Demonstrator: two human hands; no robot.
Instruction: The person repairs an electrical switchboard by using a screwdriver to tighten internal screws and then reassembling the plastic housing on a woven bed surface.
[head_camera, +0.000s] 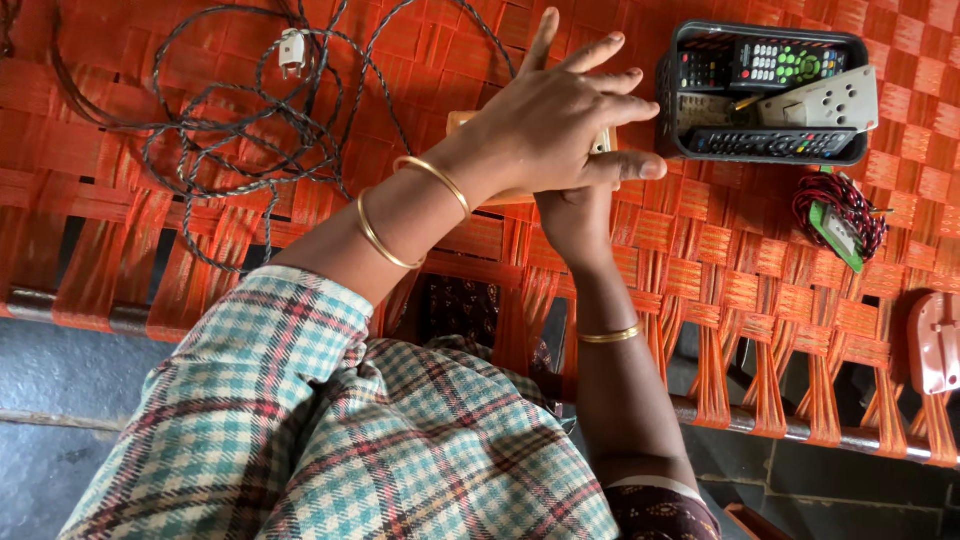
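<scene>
1. My left hand (565, 110) lies flat over a cream-coloured box (603, 143), fingers stretched out and a little apart, pointing right toward the basket; it pinches nothing that I can see.
2. My right hand (572, 215) comes up from below and sits under the left palm. Most of it is covered, so I cannot tell whether its fingers are curled or spread, nor exactly what they touch.
3. The box is nearly hidden between the two hands. Only a thin strip shows beside the left fingers and another edge near the wrist. It rests on the orange woven cot (150, 230), about mid-frame, just left of the basket.
4. Two gold bangles (432, 180) ring my left wrist, and one ring sits on the right forearm. My checked sleeve (290, 400) fills the lower left.
5. A black basket (668, 95) stands at upper right, close to my left fingertips but apart from them. It holds a remote (790, 62) with coloured buttons, further dark remotes, and a grey socket plate (835, 100) lying tilted on top.
6. A tangled dark cable (230, 130) with a white plug (292, 48) sprawls over the upper left of the cot, well apart from the hands.
7. A coil of red and black wire (850, 205) wrapped around a small green part lies below the basket.
8. A pinkish plastic piece (935, 345) lies at the right edge.
</scene>
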